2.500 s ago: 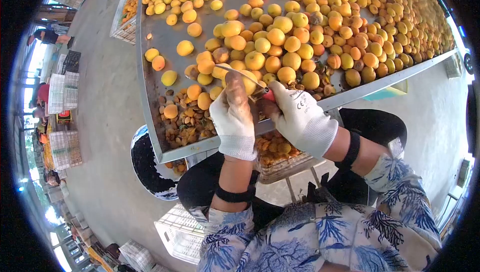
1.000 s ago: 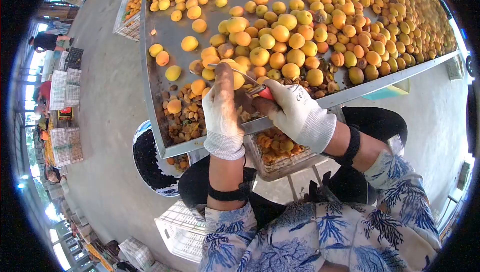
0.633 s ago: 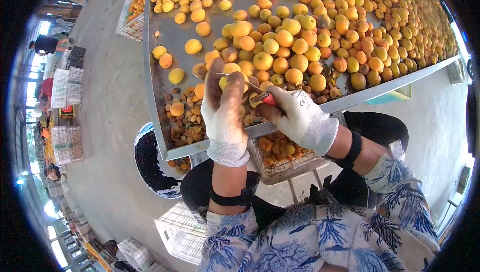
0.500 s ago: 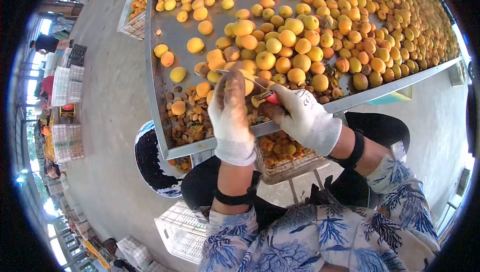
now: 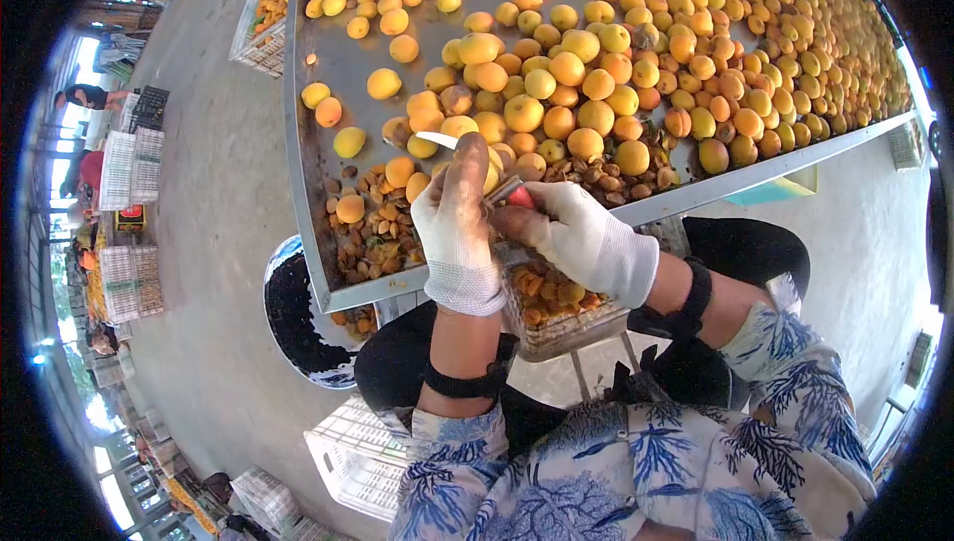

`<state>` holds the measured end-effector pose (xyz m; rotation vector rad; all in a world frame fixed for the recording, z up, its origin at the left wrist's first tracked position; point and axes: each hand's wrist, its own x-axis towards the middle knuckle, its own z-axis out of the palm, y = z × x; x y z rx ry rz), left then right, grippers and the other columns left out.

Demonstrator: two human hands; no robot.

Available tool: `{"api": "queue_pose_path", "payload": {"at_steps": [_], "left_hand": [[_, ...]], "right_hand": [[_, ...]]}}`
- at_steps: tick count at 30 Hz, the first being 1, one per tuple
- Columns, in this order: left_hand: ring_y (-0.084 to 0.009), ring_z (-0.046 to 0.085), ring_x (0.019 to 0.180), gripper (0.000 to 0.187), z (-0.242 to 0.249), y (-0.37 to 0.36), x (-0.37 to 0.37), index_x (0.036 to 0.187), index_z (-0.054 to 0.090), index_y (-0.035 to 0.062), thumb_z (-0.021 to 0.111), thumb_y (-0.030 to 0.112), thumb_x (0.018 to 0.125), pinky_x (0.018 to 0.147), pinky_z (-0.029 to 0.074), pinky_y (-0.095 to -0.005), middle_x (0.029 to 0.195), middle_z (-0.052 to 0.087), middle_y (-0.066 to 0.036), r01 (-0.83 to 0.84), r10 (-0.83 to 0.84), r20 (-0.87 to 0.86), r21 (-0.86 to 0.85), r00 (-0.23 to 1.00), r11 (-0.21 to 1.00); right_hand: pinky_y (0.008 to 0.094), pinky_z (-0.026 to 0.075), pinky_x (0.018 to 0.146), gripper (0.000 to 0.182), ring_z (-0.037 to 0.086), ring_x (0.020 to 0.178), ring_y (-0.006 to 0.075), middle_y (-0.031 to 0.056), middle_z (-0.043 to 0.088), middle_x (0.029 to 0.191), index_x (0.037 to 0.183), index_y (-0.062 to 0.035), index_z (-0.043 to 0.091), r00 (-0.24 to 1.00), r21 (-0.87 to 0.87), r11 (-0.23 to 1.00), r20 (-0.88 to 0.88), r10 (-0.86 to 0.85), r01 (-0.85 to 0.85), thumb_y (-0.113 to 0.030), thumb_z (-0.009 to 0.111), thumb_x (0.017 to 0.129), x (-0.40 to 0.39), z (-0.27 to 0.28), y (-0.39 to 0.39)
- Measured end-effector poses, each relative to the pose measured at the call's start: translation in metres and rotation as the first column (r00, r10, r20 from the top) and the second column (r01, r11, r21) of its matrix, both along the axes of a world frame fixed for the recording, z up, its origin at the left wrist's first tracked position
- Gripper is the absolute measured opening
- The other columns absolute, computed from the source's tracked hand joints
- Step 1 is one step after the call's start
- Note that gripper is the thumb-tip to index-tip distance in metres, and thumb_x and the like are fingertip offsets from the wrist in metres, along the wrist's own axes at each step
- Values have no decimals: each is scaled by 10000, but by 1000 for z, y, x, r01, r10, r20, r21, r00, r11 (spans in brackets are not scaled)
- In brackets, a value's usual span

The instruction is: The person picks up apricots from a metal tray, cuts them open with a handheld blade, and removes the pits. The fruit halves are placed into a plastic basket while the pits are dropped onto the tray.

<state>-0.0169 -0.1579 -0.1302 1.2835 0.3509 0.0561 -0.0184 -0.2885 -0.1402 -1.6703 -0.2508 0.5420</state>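
Note:
White gloves with brown-stained fingers cover both hands at the near edge of a metal table [image 5: 338, 74] heaped with apricots [image 5: 524, 113]. My left hand [image 5: 460, 218] is closed round an apricot, mostly hidden behind its fingers. My right hand [image 5: 571, 228] grips the red handle of a knife [image 5: 437, 140], whose blade shows beyond the left fingertips. The hands are close together. Left of them lie pits and scraps [image 5: 383, 228] on the tabletop.
Below the table edge sits a crate of apricot pieces [image 5: 547, 312]. A round basin [image 5: 298, 317] and a white crate [image 5: 358, 457] stand on the floor. Another crate [image 5: 263, 29] is behind the table; stacked crates [image 5: 132, 168] and people stand far left.
My right hand has moved left, closer to my left hand. The knife has turned, and its blade now passes behind the left fingers with its tip out to the left.

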Motion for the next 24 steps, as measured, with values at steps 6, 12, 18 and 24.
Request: {"api": "queue_pose_path", "payload": {"at_steps": [6, 12, 18, 24], "left_hand": [[-224, 661, 753, 407, 11, -11, -6, 997, 597, -54, 523, 343, 949, 679, 544, -321, 870, 651, -132, 54, -50, 20, -328, 999, 943], [-228, 659, 787, 394, 21, -17, -8, 1019, 589, -65, 491, 312, 963, 726, 546, -339, 922, 643, -127, 15, 17, 105, -300, 994, 954], [-157, 626, 807, 351, -1, -9, -2, 1044, 616, -59, 534, 272, 960, 743, 520, -298, 920, 639, -86, 91, -57, 177, -192, 982, 977], [-118, 605, 826, 346, 3, -7, 1, 1093, 616, -36, 625, 263, 919, 753, 491, -257, 937, 639, -58, 96, -92, 35, -116, 995, 989]], "right_hand": [[257, 467, 676, 394, 561, 780, 71, 4, 633, 841, 1055, 4, 637, 860, 331, 943, -477, 181, -15, -370, 596, 936, 0, 23, -12], [290, 481, 713, 393, 577, 792, 102, 35, 656, 847, 1059, 21, 631, 926, 217, 975, -354, 131, -55, -349, 609, 929, 3, 24, -15], [351, 494, 737, 236, 630, 794, 174, 172, 656, 841, 1030, 19, 630, 1000, -147, 989, -19, -8, 5, -182, 581, 916, 3, 31, -18], [371, 493, 707, 202, 656, 771, 248, 167, 656, 795, 1013, -8, 634, 996, -209, 975, 26, 88, -81, -173, 578, 913, 11, 50, -33]]}}
